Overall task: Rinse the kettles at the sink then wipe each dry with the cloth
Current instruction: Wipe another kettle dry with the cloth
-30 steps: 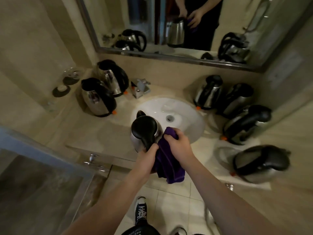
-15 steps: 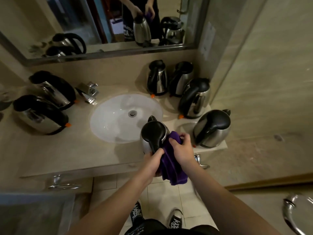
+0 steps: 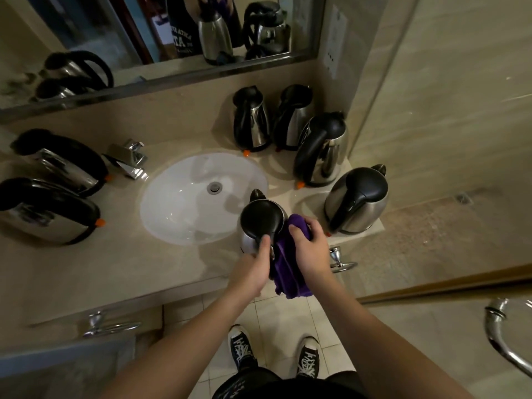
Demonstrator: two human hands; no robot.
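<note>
A steel kettle with a black lid and handle (image 3: pixel 260 220) is held upright over the counter's front edge, just right of the white sink (image 3: pixel 184 205). My left hand (image 3: pixel 253 267) grips its handle from below. My right hand (image 3: pixel 309 249) holds a purple cloth (image 3: pixel 288 276) against the kettle's right side, with the cloth's end hanging down past the counter edge. The kettle's lower body is hidden behind my hands and the cloth.
Several more kettles stand on the beige counter: two at the left (image 3: pixel 54 208), several at the right, the nearest (image 3: pixel 357 201) close to my right hand. A chrome tap (image 3: pixel 129 161) sits left of the sink. Towel rings (image 3: pixel 339 262) hang below the counter. A mirror runs along the wall.
The view has swung to the right, bringing the right-hand kettles and wall into view. The held kettle has moved from over the sink's front rim towards the right. Both hands keep their grips.
</note>
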